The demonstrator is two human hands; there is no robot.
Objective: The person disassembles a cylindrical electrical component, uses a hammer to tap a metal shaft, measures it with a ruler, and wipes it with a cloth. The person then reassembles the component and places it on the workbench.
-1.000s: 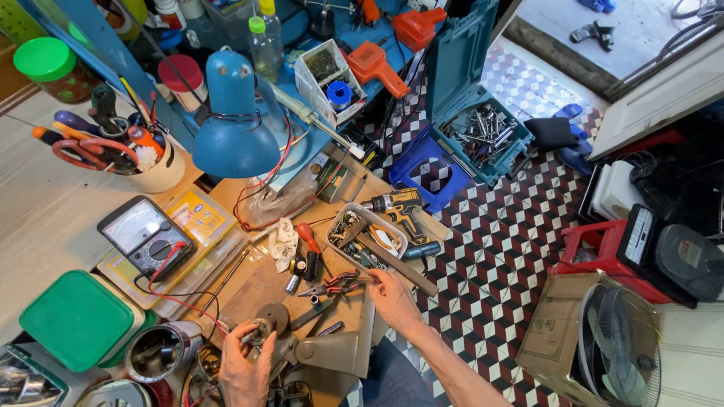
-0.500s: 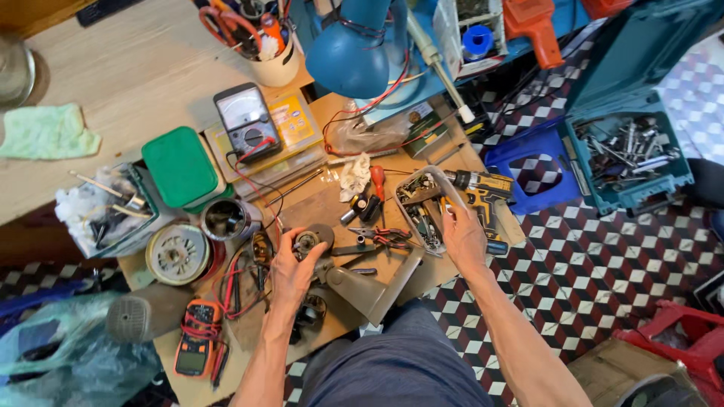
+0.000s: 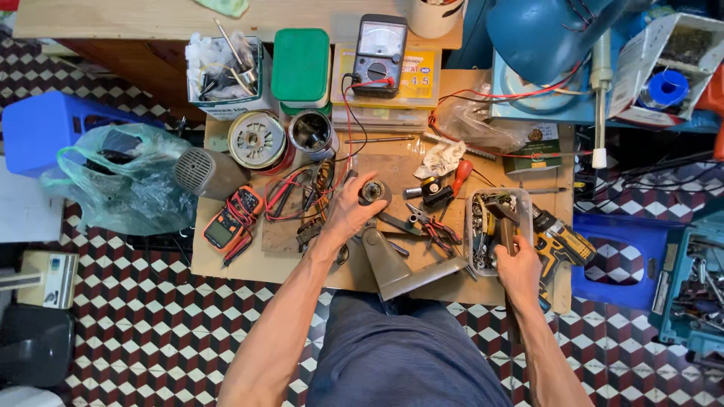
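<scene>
Far out to the left of my left hand I saw a crumpled clear plastic bag [image 3: 121, 181] and, beside it, a grey round-grilled housing [image 3: 205, 172] at the edge of the wooden tabletop [image 3: 241, 264]. Nearer, an orange digital multimeter [image 3: 234, 218] lay with its red and black leads [image 3: 290, 197] trailing toward my wrist. Above the leads sat a round wound motor part [image 3: 257, 140] and a metal can [image 3: 312, 133], with a green lidded box [image 3: 300, 66] beyond them.

My left hand [image 3: 348, 212] was closed around a small round motor part [image 3: 374, 191], fingers curled on its left side, just above a beige angled housing [image 3: 396, 264]. Well above that hand stood an analogue meter [image 3: 381, 54].

Between my hands lay pliers [image 3: 431, 226] and a red-handled screwdriver [image 3: 458, 175].

My right hand [image 3: 519, 270] was clamped on a thin dark tool [image 3: 507, 230] standing in a clear plastic tray of screws [image 3: 480, 226]. Just to its right lay a yellow-and-black cordless drill [image 3: 559, 240], touching the tray. Further right sat a blue stool [image 3: 612, 260].
</scene>
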